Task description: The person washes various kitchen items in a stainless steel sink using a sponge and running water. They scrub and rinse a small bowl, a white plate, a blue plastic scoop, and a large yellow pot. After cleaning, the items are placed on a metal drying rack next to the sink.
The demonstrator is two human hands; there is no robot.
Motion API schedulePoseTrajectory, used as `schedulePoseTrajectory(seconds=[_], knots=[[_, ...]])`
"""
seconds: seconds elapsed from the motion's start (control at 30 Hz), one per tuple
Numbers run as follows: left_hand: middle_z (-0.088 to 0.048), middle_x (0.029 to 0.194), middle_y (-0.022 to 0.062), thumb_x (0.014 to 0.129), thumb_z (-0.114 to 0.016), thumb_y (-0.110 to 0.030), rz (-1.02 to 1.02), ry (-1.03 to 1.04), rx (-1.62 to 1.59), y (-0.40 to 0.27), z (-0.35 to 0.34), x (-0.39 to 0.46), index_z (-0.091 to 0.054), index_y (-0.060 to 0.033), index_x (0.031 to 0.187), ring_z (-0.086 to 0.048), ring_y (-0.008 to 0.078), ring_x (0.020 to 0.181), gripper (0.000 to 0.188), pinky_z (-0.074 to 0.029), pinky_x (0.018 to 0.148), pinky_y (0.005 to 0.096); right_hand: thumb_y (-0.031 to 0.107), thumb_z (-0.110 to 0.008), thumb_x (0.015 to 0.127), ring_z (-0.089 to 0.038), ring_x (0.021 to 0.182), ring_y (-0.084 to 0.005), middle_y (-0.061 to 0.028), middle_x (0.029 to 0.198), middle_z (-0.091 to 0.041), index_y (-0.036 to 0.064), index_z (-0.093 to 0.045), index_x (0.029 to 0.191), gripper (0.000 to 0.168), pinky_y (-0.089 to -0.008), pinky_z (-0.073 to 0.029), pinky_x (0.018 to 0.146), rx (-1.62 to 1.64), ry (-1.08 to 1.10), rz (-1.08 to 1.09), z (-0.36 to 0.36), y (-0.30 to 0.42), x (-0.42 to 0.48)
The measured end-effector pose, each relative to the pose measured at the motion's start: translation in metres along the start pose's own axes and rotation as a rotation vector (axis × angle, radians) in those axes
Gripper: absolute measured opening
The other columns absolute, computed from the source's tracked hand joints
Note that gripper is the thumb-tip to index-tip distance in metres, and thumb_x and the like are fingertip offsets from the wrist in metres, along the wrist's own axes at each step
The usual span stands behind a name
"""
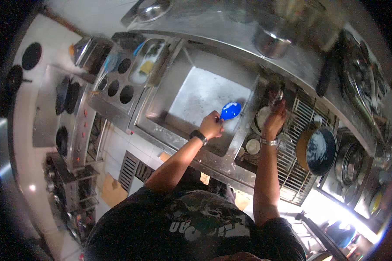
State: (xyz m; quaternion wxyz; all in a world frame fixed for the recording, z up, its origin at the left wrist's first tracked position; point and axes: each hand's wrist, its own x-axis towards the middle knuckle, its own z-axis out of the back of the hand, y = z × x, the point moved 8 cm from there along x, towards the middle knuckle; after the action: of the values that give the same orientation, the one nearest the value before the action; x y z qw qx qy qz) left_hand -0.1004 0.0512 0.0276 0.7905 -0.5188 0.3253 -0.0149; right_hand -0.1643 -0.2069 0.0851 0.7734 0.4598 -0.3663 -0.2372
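Note:
My left hand (212,125) grips the handle of a blue spoon (231,110), whose bowl carries white suds. It is over a stainless steel sink basin (196,94) with a wet floor. To the right, my right hand (276,115) reaches over the neighbouring section. A small shiny, dark-reddish thing (276,94) is at its fingertips; blur hides what it is and whether it is held. Below that hand sits a round pale vessel (263,117), partly covered by it. A small white cup (253,146) stands nearer to me.
A wire rack (290,176) lies on the right, with a sudsy dark pan (321,151) on it. Left of the basin, a metal tray (148,62) holds a yellow sponge (147,67) and suds. A metal pot (272,44) stands on the back ledge (212,29).

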Motion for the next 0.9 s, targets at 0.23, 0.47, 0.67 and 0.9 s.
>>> schedulePoseTrajectory(seconds=[0.23, 0.47, 0.67, 0.9], knots=[[-0.056, 0.064, 0.0063, 0.086, -0.053, -0.006, 0.178, 0.19, -0.774, 0.008, 0.017, 0.085, -0.052, -0.0073, 0.087, -0.049, 0.0129, 0.046, 0.002, -0.032, 0.034, 0.0267, 0.019, -0.067, 0.081, -0.052, 0.117, -0.0323, -0.0196, 0.131, -0.05, -0.003, -0.042, 0.132, 0.061, -0.0349, -0.04, 0.098, -0.101, 0.332, 0.3, -0.154, 0.094, 0.024], [-0.047, 0.052, 0.0012, 0.086, -0.053, -0.019, -0.26, 0.281, -0.031, -0.023, 0.029, 0.105, -0.055, -0.0079, 0.068, -0.041, 0.0112, 0.04, 0.021, -0.027, 0.033, 0.0271, 0.013, -0.08, 0.061, -0.06, 0.09, -0.0215, -0.012, 0.1, -0.064, -0.001, -0.06, 0.108, 0.053, -0.0343, -0.049, 0.082, 0.074, 0.66, -0.238, -0.208, -0.046, -0.001], [-0.055, 0.057, 0.0109, 0.083, -0.054, -0.022, -0.235, 0.121, 0.125, -0.005, 0.051, 0.107, -0.058, -0.0029, 0.069, -0.054, 0.0188, 0.049, 0.024, -0.042, 0.044, 0.0362, 0.029, -0.069, 0.073, -0.063, 0.094, -0.0283, -0.0137, 0.102, -0.066, 0.005, -0.068, 0.099, 0.035, -0.0368, -0.05, 0.082, -0.462, 0.603, -0.091, -0.231, -0.017, 0.005], [-0.054, 0.058, 0.01, 0.085, -0.052, -0.024, 0.139, 0.157, -0.018, 0.026, 0.065, 0.088, -0.057, -0.0076, 0.087, -0.05, 0.019, 0.045, 0.017, -0.039, 0.04, 0.0356, 0.042, -0.054, 0.087, -0.057, 0.107, -0.0342, -0.0156, 0.109, -0.063, 0.006, -0.068, 0.099, 0.041, -0.0425, -0.046, 0.088, -0.937, 0.496, -0.055, -0.251, -0.043, 0.03]])
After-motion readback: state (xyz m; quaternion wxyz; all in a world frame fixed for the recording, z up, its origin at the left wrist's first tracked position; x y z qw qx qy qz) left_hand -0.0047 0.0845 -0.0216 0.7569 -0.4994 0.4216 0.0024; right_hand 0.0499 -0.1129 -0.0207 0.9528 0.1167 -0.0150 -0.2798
